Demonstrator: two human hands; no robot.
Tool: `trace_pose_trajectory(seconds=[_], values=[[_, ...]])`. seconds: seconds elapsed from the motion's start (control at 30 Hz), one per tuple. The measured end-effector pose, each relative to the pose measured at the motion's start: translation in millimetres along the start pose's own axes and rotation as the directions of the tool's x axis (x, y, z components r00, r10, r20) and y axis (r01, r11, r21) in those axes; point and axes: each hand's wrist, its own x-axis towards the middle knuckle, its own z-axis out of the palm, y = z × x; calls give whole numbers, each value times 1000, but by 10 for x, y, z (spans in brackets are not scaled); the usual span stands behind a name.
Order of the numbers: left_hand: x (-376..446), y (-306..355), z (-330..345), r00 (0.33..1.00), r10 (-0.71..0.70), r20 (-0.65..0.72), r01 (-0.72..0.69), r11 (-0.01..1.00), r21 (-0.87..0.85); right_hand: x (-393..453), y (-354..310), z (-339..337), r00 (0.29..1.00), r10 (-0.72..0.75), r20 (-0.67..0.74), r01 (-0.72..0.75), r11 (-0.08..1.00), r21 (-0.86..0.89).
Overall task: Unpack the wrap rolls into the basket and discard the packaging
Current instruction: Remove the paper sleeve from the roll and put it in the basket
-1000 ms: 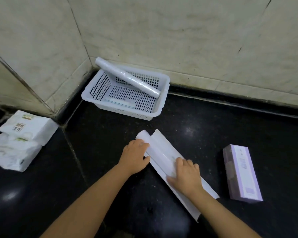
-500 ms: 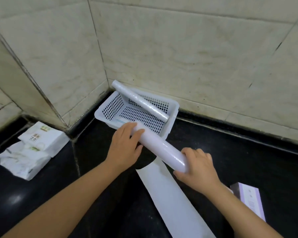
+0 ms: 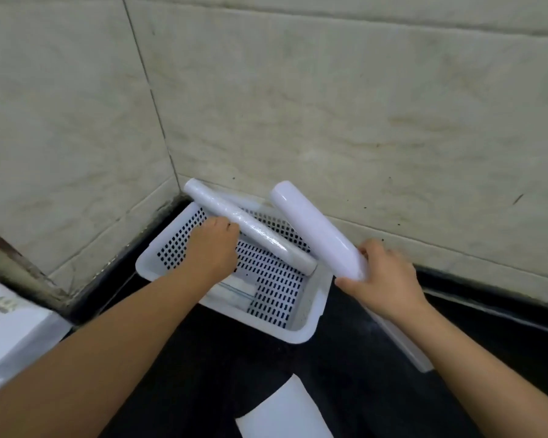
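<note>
right hand [image 3: 382, 273] clamped on smooth white roll [image 3: 317, 229], left hand [image 3: 211, 248] on glossy roll [image 3: 250, 230] across basket [image 3: 310, 320]

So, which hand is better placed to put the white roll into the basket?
The right hand: it already holds the white roll by its near end, beside the basket. The left hand is on the clear roll.

Basket [image 3: 310, 324]: white perforated plastic, matt. Thin roll [image 3: 250, 229]: glossy, crinkled clear film. Thick roll [image 3: 317, 229]: smooth, satin white. Desk [image 3: 222, 368]: polished black stone. Wall tiles [image 3: 329, 105]: beige, matt, stained.
</note>
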Motion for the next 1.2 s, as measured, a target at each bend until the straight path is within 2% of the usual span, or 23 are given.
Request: trace_pose_trajectory(seconds=[0.1, 0.2, 0.3, 0.4, 0.43, 0.53, 0.63, 0.87, 1.0, 1.1, 1.2], values=[[330, -70, 284, 996, 69, 54, -74, 993, 96, 147, 39, 133, 999, 29, 19, -28, 1000, -13], [582, -96, 431, 991, 124, 51, -131, 979, 158, 258, 46, 198, 1000, 20, 3, -20, 1000, -12], [736, -115, 499, 978, 206, -37, -193, 955, 224, 353, 3, 215, 1000, -4, 7, 4, 1000, 12], [750, -170, 451, 924, 345, -165, -279, 903, 326, 440, -90, 218, 1000, -19, 12, 18, 998, 52], [727, -198, 402, 915, 365, -171, -291, 893, 344, 470, -133, 218, 1000, -20, 9, 20, 997, 69], [612, -317, 453, 927, 353, -130, -305, 908, 288, 574, -296, 200, 999, -36, 27, 32, 991, 127], [395, -489, 371, 880, 420, -222, -356, 892, 277, 714, -543, 188, 994, -70, 89, 49, 975, 216], [276, -725, 366, 870, 430, -241, -354, 885, 301, 1183, -1023, 372, 984, -166, 63, 141, 946, 294], [255, -674, 409, 818, 497, -291, -436, 864, 251, 1324, -1144, 562, 961, -246, 122, 204, 937, 283], [256, -642, 437, 806, 508, -303, -445, 858, 257, 1369, -1115, 762, 946, -254, 203, 213, 956, 202], [287, -656, 493, 778, 505, -374, -444, 863, 241, 1350, -1046, 969, 935, -253, 247, 241, 967, 78]])
